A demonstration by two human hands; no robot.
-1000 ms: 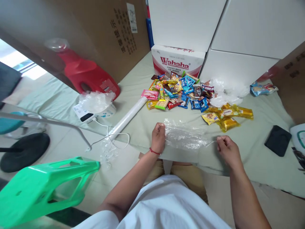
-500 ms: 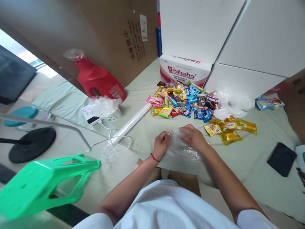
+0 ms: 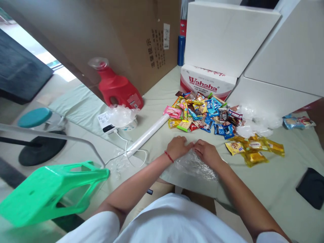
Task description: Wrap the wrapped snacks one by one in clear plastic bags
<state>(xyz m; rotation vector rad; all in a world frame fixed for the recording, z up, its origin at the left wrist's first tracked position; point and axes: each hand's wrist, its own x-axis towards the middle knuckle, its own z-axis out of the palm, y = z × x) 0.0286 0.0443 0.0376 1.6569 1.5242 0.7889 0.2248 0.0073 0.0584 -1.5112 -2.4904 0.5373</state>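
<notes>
A crumpled clear plastic bag [image 3: 196, 165] hangs from my fingers over the near edge of the cloth-covered surface. My left hand [image 3: 178, 147], with a red string on the wrist, pinches the bag's upper edge. Close against it, my right hand [image 3: 207, 152] grips the same edge, the fingertips of both hands nearly meeting. Beyond my hands lies a heap of small wrapped snacks [image 3: 199, 113] in many colours. Several yellow snack packets [image 3: 255, 150] rest to the right of my right hand.
Behind the snacks stands a Wahaha box [image 3: 207, 82]. A white roll [image 3: 148, 132], a cable, a red jug [image 3: 120, 89] and a tub with plastic film [image 3: 126, 118] lie left. A green stool [image 3: 58, 189] is at lower left; a black item [image 3: 311, 188] lies right.
My hands have come together along the bag's edge, the left moving right. The right hand's fingers have closed in. The view has shifted, so the surroundings appear lower and further right.
</notes>
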